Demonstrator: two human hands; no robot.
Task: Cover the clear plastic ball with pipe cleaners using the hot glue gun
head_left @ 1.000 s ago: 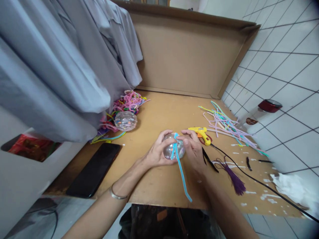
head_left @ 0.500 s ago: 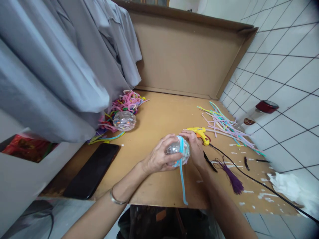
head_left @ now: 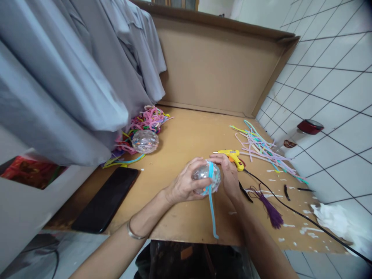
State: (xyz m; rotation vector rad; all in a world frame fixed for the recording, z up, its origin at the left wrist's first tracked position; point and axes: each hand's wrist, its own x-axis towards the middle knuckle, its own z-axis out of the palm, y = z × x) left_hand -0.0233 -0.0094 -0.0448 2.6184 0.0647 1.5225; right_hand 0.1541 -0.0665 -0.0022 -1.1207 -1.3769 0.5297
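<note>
While gripping a clear, faceted, round plastic ball (head_left: 204, 173) in the curled left hand (head_left: 186, 182), near the front edge of the flat brown desk (head_left: 192, 133), holding the loosely open right hand (head_left: 229, 175) just beside it; impossible to tell whether touching. Pressing, with the left thumb, a fuzzy light-blue strip (head_left: 212, 207) laid over the ball, trailing toward that edge.

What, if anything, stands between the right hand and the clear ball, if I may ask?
Nothing visible: the right hand is close beside the clear ball, which the left hand holds, though contact is hard to tell. The yellow glue gun lies beyond the right hand, not between them.
</note>
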